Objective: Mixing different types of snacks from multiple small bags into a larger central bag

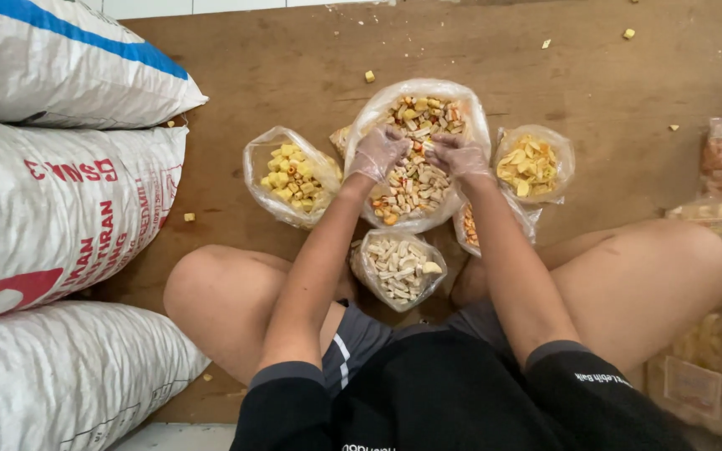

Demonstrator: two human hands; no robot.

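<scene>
Three large woven white sacks (60, 209) lie stacked along the left edge, on a brown wooden floor (277, 67). A person sits cross-legged on that floor, knees spread wide, both forearms reaching forward. Between the knees stands the large clear bag of mixed snacks (424, 196), mouth open, filled with pale, yellow and orange pieces. The left hand (378, 152) and right hand (457, 154), each in a thin clear glove, are inside its mouth, resting on the contents close together; each grip is curled loosely over the pieces, though whether any are actually held cannot be told from this view. Four smaller bags ring the large one: a bag of yellow cubes (292, 177) to its left, a bag of yellow chips (531, 164) to its right, a bag of pale sticks (398, 269) just in front of the person, and a partly hidden bag of orange pieces (468, 227) beneath the right forearm. Stray crumbs (369, 76) dot the boards beyond
</scene>
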